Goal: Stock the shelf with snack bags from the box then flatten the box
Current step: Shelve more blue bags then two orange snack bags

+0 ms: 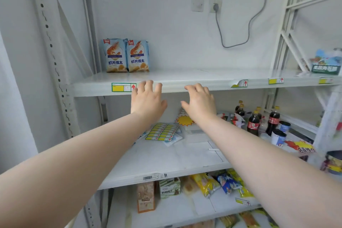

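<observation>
Both of your hands are empty. Your left hand (148, 99) and right hand (199, 102) are raised side by side with the fingers loosely spread, backs toward you, in front of the front edge of the upper shelf (194, 77). Your left fingertips lie just beside the yellow price label (123, 87) on that edge; whether either hand actually touches the metal cannot be told.

Two snack bags (127, 55) with a shrimp picture stand upright and touching each other at the back left corner of that shelf, against the wall. The rest of the shelf board to their right is bare as far as the neighbouring bay. The box is not in view, so you cannot read from here how many bags are left in it.

You appear to be in the stocking step, between one placement and the next, with flattening not yet due. The next move calls for a trip to the box and then another bag set upright just right of the standing pair, face forward, so the row grows along the wall. Set it down gently; a nudge could tip the two standing bags.
</observation>
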